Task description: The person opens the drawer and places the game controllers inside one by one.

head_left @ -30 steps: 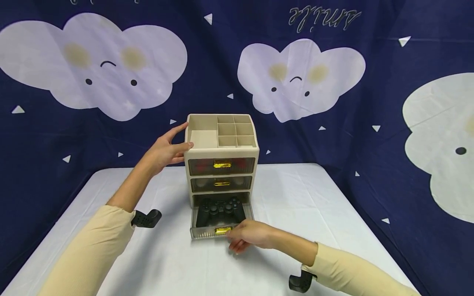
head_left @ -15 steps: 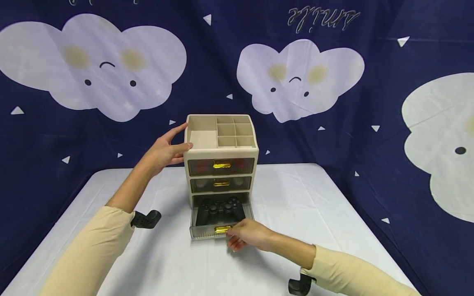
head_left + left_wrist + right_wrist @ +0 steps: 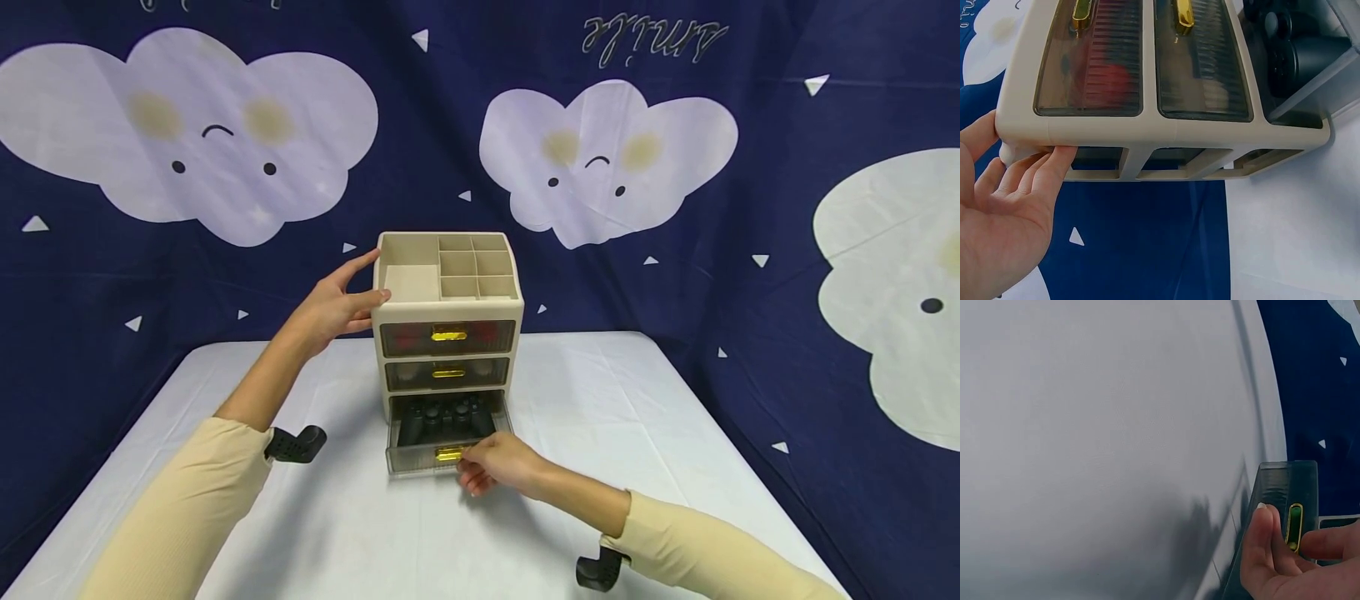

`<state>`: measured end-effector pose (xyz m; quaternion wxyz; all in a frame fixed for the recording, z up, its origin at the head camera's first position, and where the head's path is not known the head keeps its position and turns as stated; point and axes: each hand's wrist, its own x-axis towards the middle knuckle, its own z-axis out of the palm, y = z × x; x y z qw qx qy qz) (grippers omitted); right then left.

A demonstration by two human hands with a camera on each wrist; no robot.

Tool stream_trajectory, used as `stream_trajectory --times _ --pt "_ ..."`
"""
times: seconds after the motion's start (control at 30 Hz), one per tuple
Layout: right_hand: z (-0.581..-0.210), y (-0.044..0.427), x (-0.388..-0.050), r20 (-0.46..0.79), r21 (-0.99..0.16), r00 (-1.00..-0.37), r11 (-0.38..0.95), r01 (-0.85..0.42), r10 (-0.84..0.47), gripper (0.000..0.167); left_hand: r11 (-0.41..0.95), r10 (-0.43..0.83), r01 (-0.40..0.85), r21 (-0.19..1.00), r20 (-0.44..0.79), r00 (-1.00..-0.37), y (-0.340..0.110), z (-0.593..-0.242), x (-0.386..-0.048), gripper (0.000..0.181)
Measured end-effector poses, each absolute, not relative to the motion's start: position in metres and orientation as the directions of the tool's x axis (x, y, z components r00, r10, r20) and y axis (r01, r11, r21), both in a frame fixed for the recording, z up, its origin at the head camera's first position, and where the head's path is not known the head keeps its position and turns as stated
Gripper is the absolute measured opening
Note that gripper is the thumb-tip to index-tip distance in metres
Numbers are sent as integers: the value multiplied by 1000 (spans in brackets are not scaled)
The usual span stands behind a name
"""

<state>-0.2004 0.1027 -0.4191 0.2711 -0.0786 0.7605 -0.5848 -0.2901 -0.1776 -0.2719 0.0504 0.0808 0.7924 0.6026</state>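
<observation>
A cream desktop drawer organizer [image 3: 448,312] stands on the table, its two upper drawers in. Its bottom drawer [image 3: 412,459] is partly pulled out, with a black game controller [image 3: 446,417] inside. My left hand [image 3: 327,310] grips the organizer's upper left side, the thumb over the top rim; in the left wrist view, the left hand [image 3: 1010,206] has its fingers against the side wall. My right hand [image 3: 501,463] pinches the gold handle [image 3: 448,454] of the bottom drawer. In the right wrist view, the right hand [image 3: 1291,562] has thumb and fingers around the handle [image 3: 1295,526].
The organizer's top has an open compartment [image 3: 412,283] on the left and several small ones [image 3: 477,265] on the right. Reddish things show dimly through the top drawer [image 3: 405,340]. A white cloth covers the table [image 3: 600,433]; behind hangs a dark blue curtain [image 3: 427,125] with clouds.
The bottom drawer has slid slightly inward, with the right hand moving along on its handle. More of the controller is now under the organizer's frame. My left hand has stayed in place.
</observation>
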Motion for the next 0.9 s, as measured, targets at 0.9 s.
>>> stream_trajectory --times 0.9 --pt "-426 92 -244 -305 -939 -878 274 211 -369 33 245 197 59 968 10 -980 -178 -271 -290 80"
